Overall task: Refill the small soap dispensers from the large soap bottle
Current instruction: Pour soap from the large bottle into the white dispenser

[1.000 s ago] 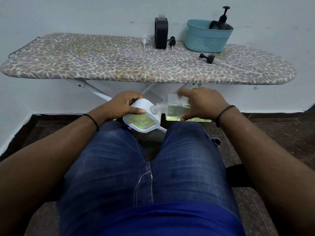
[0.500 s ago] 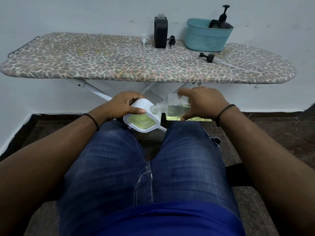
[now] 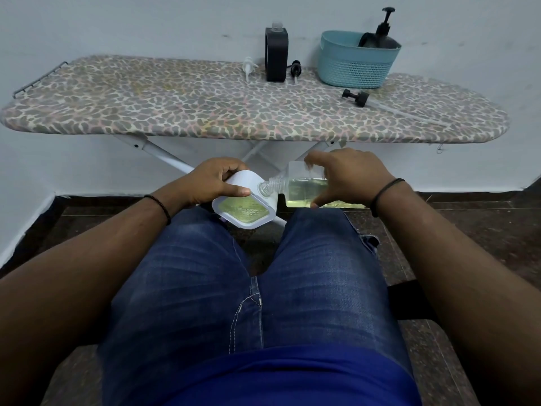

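Jeans [image 3: 234, 282] covered our lap nearest the camera. Past our knees, our left hand [image 3: 210, 183] gripped the white soap bottle [image 3: 244, 206], fingers curled round it, tilted with its base facing us. Our right hand [image 3: 348, 174] pinched the clear dispenser [image 3: 295, 187] lying sideways, its threaded neck touching the white bottle. Beyond stood the ironing board [image 3: 175, 112], carrying a black dispenser [image 3: 276, 58] and teal basket [image 3: 355, 68].

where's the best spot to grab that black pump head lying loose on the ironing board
Take the black pump head by its round collar, coming from above. It lies flat on the ironing board, its thin clear tube trailing right, so the collar is the thickest part for a pinch.
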